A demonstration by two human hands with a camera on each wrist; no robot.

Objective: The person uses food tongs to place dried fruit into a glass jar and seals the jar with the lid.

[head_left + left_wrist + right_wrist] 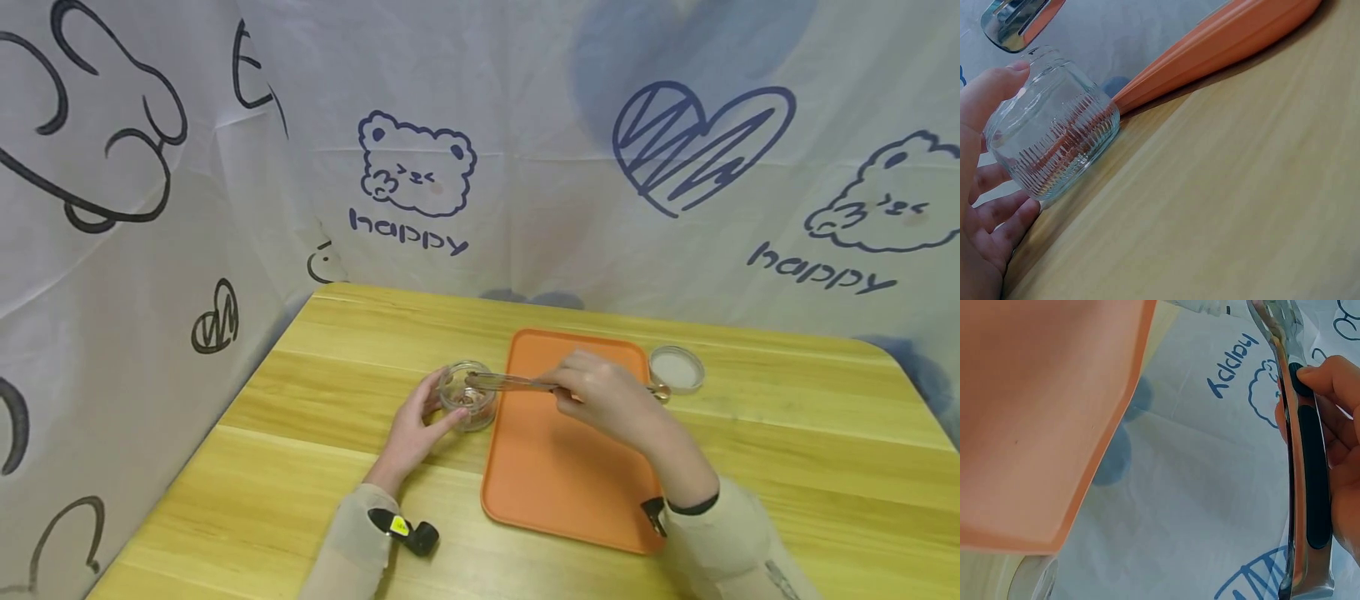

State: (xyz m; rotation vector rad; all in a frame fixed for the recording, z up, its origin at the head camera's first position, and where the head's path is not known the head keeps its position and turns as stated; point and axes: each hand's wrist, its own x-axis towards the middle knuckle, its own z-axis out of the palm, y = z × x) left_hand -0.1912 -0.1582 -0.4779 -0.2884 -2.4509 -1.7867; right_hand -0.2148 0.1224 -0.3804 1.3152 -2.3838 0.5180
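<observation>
My left hand [414,429] grips a clear ribbed glass jar [471,412] from its left side, thumb near the rim in the left wrist view. Reddish-brown pieces [1066,150] lie in the lower part of the jar, blurred by the glass. Metal tongs [510,382] with dark grip pads [1314,481] are held in my right hand [603,396], thumb pressing on one pad. Their slotted head [1016,25] is over the jar's mouth, and a small brownish bit shows at the tips in the head view.
An orange tray [555,475] lies right of the jar, under my right forearm. Beyond its right edge sits a round clear lid or shallow dish [677,369] with a whitish inside. A printed white cloth [540,250] hangs behind the wooden table [300,467].
</observation>
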